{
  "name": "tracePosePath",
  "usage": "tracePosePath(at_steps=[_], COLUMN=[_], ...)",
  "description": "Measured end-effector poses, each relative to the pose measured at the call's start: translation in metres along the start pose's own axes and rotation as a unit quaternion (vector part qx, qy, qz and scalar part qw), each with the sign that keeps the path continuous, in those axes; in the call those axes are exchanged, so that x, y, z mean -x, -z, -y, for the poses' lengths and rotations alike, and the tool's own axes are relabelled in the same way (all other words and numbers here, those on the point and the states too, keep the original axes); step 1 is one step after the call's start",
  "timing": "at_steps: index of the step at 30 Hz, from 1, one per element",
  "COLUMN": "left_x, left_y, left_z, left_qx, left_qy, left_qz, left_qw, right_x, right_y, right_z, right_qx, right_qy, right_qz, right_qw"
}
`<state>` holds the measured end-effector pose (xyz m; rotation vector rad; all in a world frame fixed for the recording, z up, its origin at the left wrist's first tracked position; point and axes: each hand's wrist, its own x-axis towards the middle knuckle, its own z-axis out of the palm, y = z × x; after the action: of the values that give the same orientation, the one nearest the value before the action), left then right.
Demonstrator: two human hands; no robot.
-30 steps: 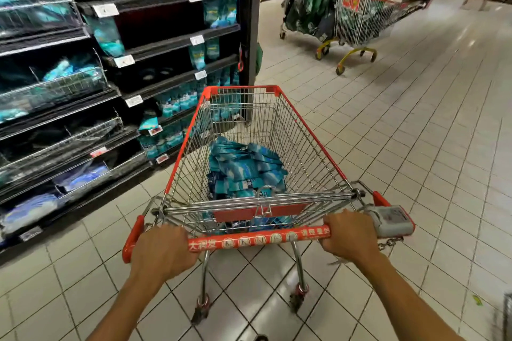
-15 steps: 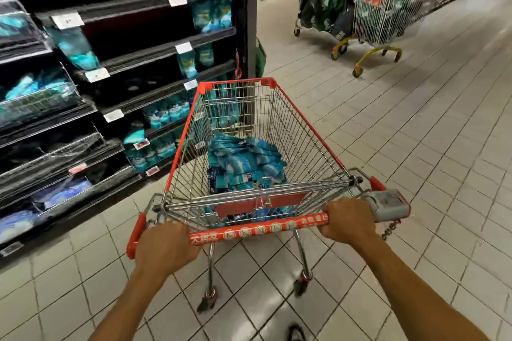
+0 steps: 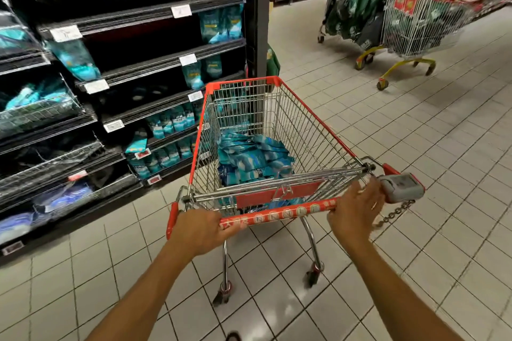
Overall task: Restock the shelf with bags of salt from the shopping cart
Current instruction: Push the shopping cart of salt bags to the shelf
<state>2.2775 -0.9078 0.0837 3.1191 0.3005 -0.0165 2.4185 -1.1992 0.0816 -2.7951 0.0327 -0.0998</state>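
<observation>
Since a second ago my right hand (image 3: 353, 212) has loosened, fingers spread off the cart (image 3: 313, 124) bar; left hand (image 3: 201, 231) grips it. Crinkly blue salt bags (image 3: 253, 159) heap inside the wire cart, dark shelf (image 3: 155, 61) left of it.

Shiny metal-wire cart (image 3: 302, 130) on glossy tiled floor (image 3: 415, 147)
</observation>
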Motion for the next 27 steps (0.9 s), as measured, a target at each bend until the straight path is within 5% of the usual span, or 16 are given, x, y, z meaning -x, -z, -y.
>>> tracePosePath(at_steps=[2, 6, 9, 14, 18, 23, 27], left_x=[-0.018, -0.047, -0.065, -0.099, -0.125, -0.164, -0.182], left_y=[0.000, -0.001, -0.004, -0.007, -0.001, 0.009, 0.017], left_z=[-0.012, -0.032, -0.046, -0.065, -0.083, -0.097, -0.091], left_qx=[-0.012, -0.015, -0.027, -0.036, -0.029, 0.032, 0.188], left_qy=[0.008, 0.018, 0.013, 0.007, 0.026, 0.019, -0.054], left_qz=[0.004, 0.001, -0.008, 0.002, 0.022, 0.102, 0.182], left_qw=[1.000, 1.000, 1.000, 0.999, 0.999, 0.994, 0.964], right_x=[0.009, -0.010, -0.039, -0.072, -0.078, -0.055, -0.067], right_y=[-0.010, -0.015, -0.015, -0.022, -0.035, -0.052, -0.059], right_z=[0.019, 0.059, 0.078, 0.078, 0.094, 0.133, 0.142], right_qx=[-0.196, -0.483, -0.460, -0.440, -0.435, -0.545, -0.581], right_qy=[-0.045, -0.176, -0.248, -0.241, -0.236, -0.231, -0.291], right_qz=[-0.022, 0.018, 0.053, 0.037, 0.106, 0.206, 0.124], right_qw=[0.979, 0.858, 0.851, 0.864, 0.863, 0.780, 0.750])
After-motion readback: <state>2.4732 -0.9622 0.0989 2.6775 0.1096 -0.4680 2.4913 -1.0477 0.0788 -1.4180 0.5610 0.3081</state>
